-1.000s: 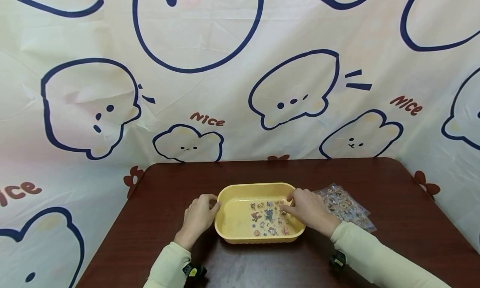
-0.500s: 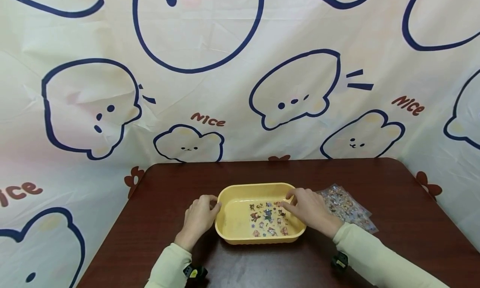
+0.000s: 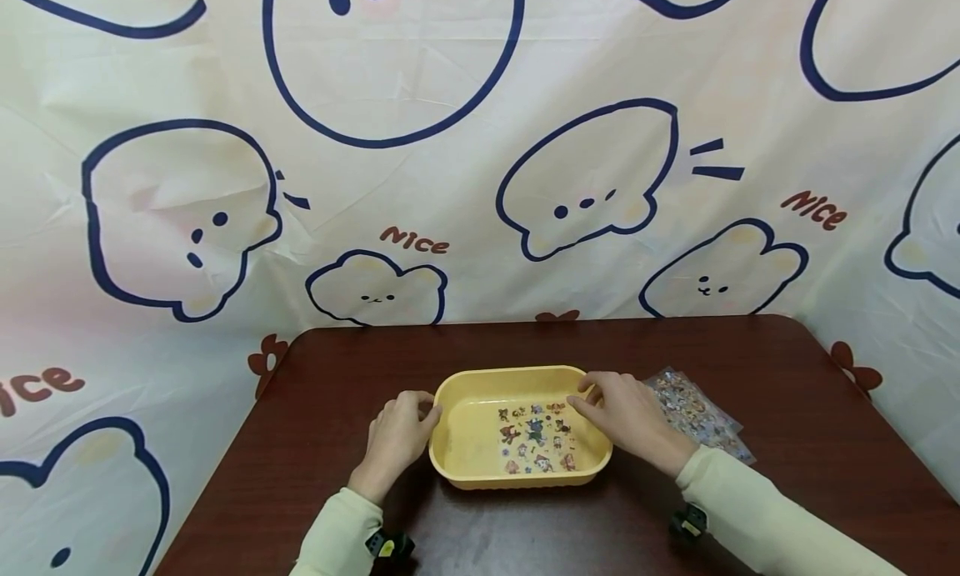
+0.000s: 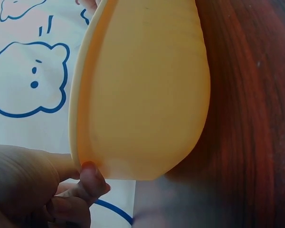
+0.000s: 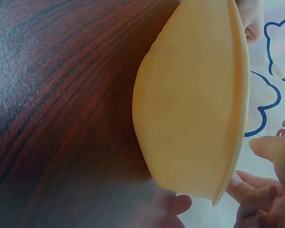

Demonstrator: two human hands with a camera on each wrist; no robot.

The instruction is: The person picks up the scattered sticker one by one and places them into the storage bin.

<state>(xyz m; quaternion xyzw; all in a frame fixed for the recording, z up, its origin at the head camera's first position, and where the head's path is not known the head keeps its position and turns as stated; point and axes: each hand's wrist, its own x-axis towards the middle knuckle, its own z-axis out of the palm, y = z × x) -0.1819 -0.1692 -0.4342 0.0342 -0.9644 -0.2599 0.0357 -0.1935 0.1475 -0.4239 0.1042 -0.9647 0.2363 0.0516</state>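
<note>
Yellow plastic tray (image 3: 468,434), a rounded oblong with an open top, sits near the middle of the dark red-brown, wood-grained table (image 3: 247,493), its long sides running roughly parallel to the far edge. Wide strips of wood separate it from the table's left and right edges, with a narrower band behind it; the near edge is out of view. Both far corners of the table are rounded.

The left hand (image 3: 397,434) pinches the tray's left rim, one digit over the lip and another against the outer wall. The right hand (image 3: 626,413) is loosely bent at the right rim: its thumb stands off the lip, while a fingertip appears to touch it.

Inside, toward the right end of the tray, lies a flat sheet of small multicoloured cartoon figures (image 3: 535,443). The tray's outer walls are smooth and matt, curving in toward the base, with slight ripples along the lower edge. Toward the table's right edge, just behind the right hand, flat see-through plastic packets (image 3: 697,413) overlap, crowded with tiny coloured shapes too small to tell apart.

Pale ribbed-looking sleeves (image 3: 772,513) end above black wrist devices (image 3: 390,545) with yellow marks. Behind the far edge hangs a creased cream fabric backdrop (image 3: 465,176) with navy-outlined animal heads and brown-red lettering (image 3: 415,240) reading "Nice".
</note>
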